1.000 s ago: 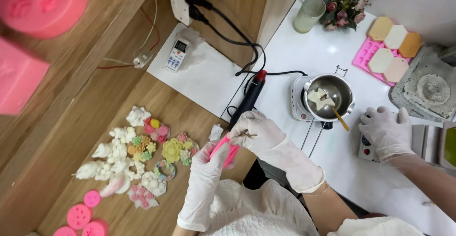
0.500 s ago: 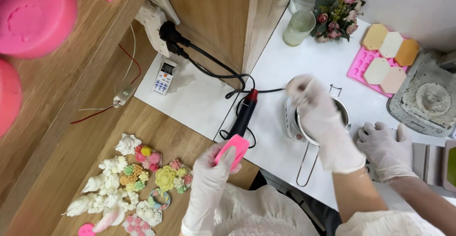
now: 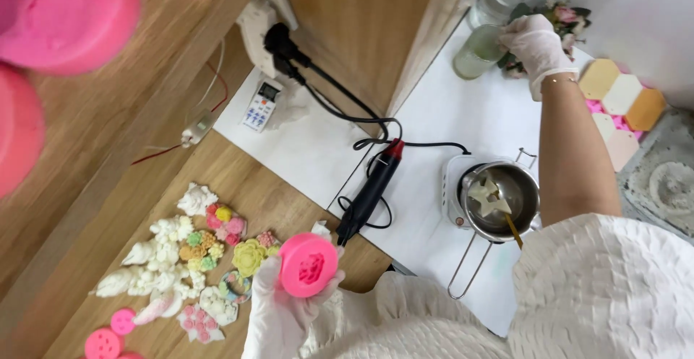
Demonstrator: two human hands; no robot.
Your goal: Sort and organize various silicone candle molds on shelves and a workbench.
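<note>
A white bench (image 3: 463,124) is being shown beside a lower wooden bench (image 3: 282,200), with a wooden cabinet side (image 3: 347,33) and wooden shelving (image 3: 87,135) behind. Blurred pink round shapes (image 3: 65,12) are being seen on the shelf at top left.

A round pink silicone mould (image 3: 309,264) is being held by the gloved left hand (image 3: 285,308), grip closed around its rim from below. It is being held over the wooden bench's near edge, its patterned open face being turned up toward the camera; being round, no long axis is being shown.

A frosted glass jar (image 3: 480,52) at the far end of the white bench, holding something pale, is being reached by the gloved right hand (image 3: 536,44); fingers are being laid against the jar's side, beside a small bunch of flowers (image 3: 560,19). Whether the grip is fully closed on it cannot be told.

A metal melting pot (image 3: 500,200) is being kept on a small white heater (image 3: 455,196), pale wax chunks and a stirring stick being held inside. A black heat gun (image 3: 370,193) with a red tip is lying just beside it, cord trailing to a wall plug (image 3: 278,41). A white remote (image 3: 260,106) is lying on the white bench. A pink tray (image 3: 614,124) with hexagon pieces in cream and orange is sitting at the right edge. Small pastel wax flowers (image 3: 191,258) are being spread on the wooden bench, pink round moulds (image 3: 108,337) near them.
</note>
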